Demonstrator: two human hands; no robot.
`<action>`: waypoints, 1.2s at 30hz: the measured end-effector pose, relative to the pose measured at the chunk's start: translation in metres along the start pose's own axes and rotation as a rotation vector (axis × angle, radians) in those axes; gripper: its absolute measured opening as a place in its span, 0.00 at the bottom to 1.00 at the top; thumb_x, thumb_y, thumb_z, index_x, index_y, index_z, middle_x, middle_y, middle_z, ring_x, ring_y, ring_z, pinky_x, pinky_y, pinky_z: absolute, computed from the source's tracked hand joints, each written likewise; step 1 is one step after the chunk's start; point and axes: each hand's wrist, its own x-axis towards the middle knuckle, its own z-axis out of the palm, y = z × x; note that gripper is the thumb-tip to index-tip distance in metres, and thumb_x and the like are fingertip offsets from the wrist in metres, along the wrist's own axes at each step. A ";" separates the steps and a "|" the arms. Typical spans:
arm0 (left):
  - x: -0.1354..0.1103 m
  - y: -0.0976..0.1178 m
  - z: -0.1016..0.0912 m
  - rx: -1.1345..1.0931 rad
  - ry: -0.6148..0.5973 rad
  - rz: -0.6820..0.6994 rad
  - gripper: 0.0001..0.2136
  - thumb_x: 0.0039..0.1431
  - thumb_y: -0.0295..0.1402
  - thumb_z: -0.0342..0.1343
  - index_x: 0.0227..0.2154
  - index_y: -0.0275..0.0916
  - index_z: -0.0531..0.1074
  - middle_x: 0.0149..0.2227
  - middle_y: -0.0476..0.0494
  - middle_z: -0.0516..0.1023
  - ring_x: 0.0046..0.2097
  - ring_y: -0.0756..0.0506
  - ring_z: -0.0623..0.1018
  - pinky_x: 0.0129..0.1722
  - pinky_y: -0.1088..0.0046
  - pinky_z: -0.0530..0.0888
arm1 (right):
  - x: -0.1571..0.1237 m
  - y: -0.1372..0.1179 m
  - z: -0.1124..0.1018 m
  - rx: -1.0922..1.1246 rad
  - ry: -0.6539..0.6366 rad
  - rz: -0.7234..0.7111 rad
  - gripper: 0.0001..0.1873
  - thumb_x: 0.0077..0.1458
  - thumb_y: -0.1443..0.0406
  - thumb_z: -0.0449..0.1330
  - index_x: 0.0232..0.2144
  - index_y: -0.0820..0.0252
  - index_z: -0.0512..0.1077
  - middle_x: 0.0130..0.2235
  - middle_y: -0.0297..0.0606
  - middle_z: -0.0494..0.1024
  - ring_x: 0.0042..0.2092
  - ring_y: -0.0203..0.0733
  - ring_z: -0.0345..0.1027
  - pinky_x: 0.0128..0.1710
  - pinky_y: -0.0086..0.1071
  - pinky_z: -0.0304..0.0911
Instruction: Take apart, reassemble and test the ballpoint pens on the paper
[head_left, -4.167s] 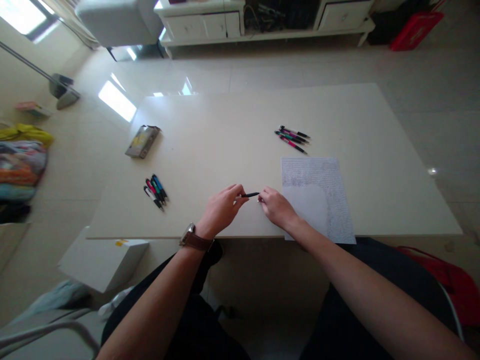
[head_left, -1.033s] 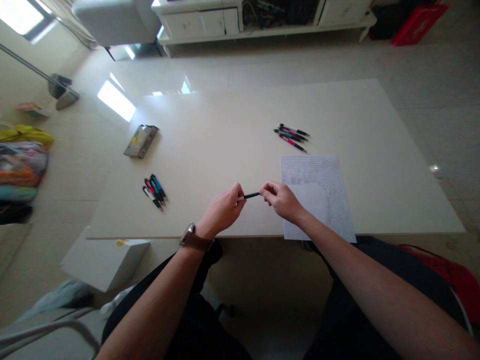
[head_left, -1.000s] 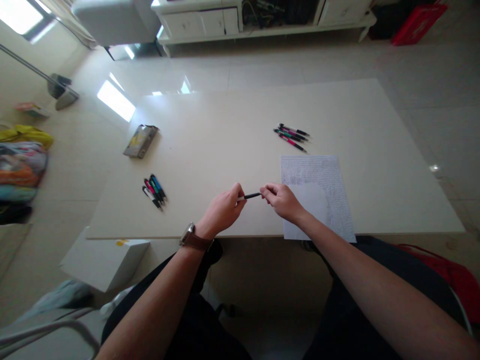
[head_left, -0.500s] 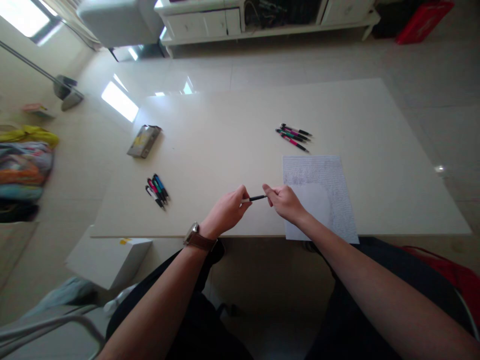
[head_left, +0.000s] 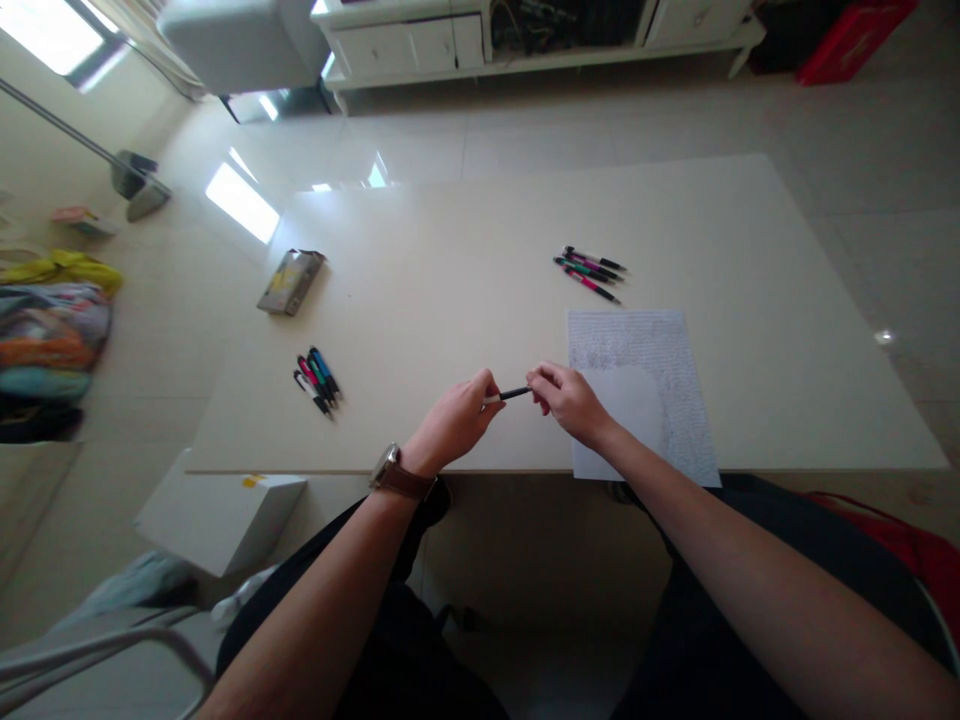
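A: So we've got one black pen (head_left: 513, 394) pinched at both ends, just above the table's (head_left: 465, 270) near edge. Left hand (head_left: 456, 424) is closed on the pale end, right hand (head_left: 570, 401) is closed on the dark tip end.

B: Yeah, looks to us like the step is working the pen itself, twisting or pulling the two halves. Next move probably needs a steady left grip while the right fingers turn, without dropping small parts.

A: Paper (head_left: 642, 388) sits right beside the right hand, wrist partly over it. Pen bunch (head_left: 318, 378) off to the left, another bunch (head_left: 590, 271) further back, small box (head_left: 291, 281) far left.

B: What we can't tell: whether the pen is already apart, since the fingers cover both ends. The writing on the paper is too fine to read.
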 end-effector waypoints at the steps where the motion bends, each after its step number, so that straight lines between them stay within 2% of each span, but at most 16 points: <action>1: 0.000 0.000 0.000 -0.004 -0.001 -0.005 0.04 0.64 0.34 0.54 0.37 0.41 0.66 0.31 0.49 0.74 0.33 0.47 0.72 0.33 0.71 0.63 | 0.000 0.000 0.000 0.003 -0.006 -0.016 0.19 0.62 0.52 0.55 0.25 0.57 0.67 0.23 0.31 0.69 0.26 0.36 0.62 0.28 0.31 0.54; 4: 0.001 0.000 0.000 -0.012 -0.001 -0.012 0.04 0.64 0.34 0.54 0.37 0.41 0.66 0.30 0.49 0.74 0.32 0.47 0.71 0.32 0.71 0.63 | 0.000 -0.002 -0.001 -0.057 0.004 -0.032 0.18 0.62 0.54 0.56 0.24 0.57 0.65 0.21 0.30 0.66 0.25 0.35 0.59 0.27 0.31 0.51; 10: 0.000 0.002 0.001 -0.026 0.000 0.015 0.04 0.64 0.34 0.55 0.36 0.41 0.66 0.29 0.49 0.73 0.31 0.48 0.70 0.31 0.71 0.61 | -0.003 -0.002 0.001 -0.128 0.024 0.023 0.30 0.65 0.48 0.49 0.15 0.57 0.60 0.16 0.29 0.57 0.21 0.34 0.53 0.26 0.33 0.47; 16: 0.002 0.003 -0.002 -0.040 0.042 -0.041 0.04 0.63 0.34 0.56 0.35 0.41 0.67 0.29 0.49 0.74 0.32 0.47 0.71 0.32 0.71 0.62 | -0.003 -0.004 0.002 -0.024 0.040 -0.047 0.20 0.64 0.52 0.51 0.24 0.57 0.64 0.21 0.30 0.64 0.26 0.36 0.57 0.28 0.31 0.50; 23: 0.004 0.012 -0.003 -0.024 0.074 0.017 0.03 0.62 0.34 0.57 0.35 0.41 0.70 0.32 0.48 0.78 0.32 0.48 0.73 0.32 0.72 0.64 | -0.006 -0.003 0.000 -0.058 0.090 -0.019 0.28 0.64 0.48 0.51 0.17 0.56 0.57 0.17 0.28 0.54 0.23 0.34 0.50 0.26 0.33 0.44; 26: 0.007 0.019 -0.011 -0.009 0.128 0.014 0.04 0.61 0.35 0.60 0.36 0.42 0.75 0.32 0.48 0.80 0.33 0.48 0.75 0.34 0.71 0.66 | -0.007 -0.002 -0.002 -0.025 0.127 -0.013 0.26 0.64 0.49 0.52 0.20 0.57 0.62 0.18 0.29 0.58 0.23 0.35 0.53 0.25 0.33 0.47; 29: 0.010 0.027 -0.023 0.024 0.212 0.006 0.08 0.59 0.41 0.62 0.35 0.45 0.81 0.33 0.47 0.82 0.35 0.47 0.78 0.37 0.70 0.68 | -0.008 -0.002 -0.007 0.005 0.156 0.003 0.22 0.64 0.52 0.52 0.23 0.57 0.66 0.20 0.31 0.65 0.24 0.37 0.59 0.27 0.32 0.53; 31: 0.013 0.034 -0.029 0.024 0.208 0.029 0.09 0.57 0.42 0.64 0.36 0.46 0.83 0.35 0.47 0.82 0.35 0.47 0.78 0.37 0.69 0.69 | -0.009 -0.004 -0.011 -0.025 0.185 -0.053 0.15 0.63 0.58 0.53 0.27 0.58 0.69 0.26 0.34 0.72 0.30 0.39 0.65 0.32 0.33 0.59; 33: 0.016 0.041 -0.027 0.003 0.167 0.068 0.07 0.57 0.39 0.65 0.36 0.45 0.83 0.35 0.46 0.81 0.34 0.48 0.77 0.36 0.70 0.69 | -0.013 -0.007 -0.016 -0.136 0.190 -0.191 0.06 0.61 0.65 0.54 0.33 0.58 0.71 0.35 0.39 0.76 0.39 0.43 0.69 0.41 0.36 0.62; 36: 0.020 0.053 -0.014 -0.018 0.109 0.152 0.04 0.57 0.30 0.62 0.33 0.42 0.81 0.35 0.46 0.77 0.34 0.49 0.75 0.36 0.70 0.68 | -0.024 -0.012 -0.023 -0.329 0.088 -0.386 0.09 0.58 0.70 0.54 0.40 0.58 0.70 0.42 0.43 0.76 0.47 0.47 0.68 0.49 0.40 0.61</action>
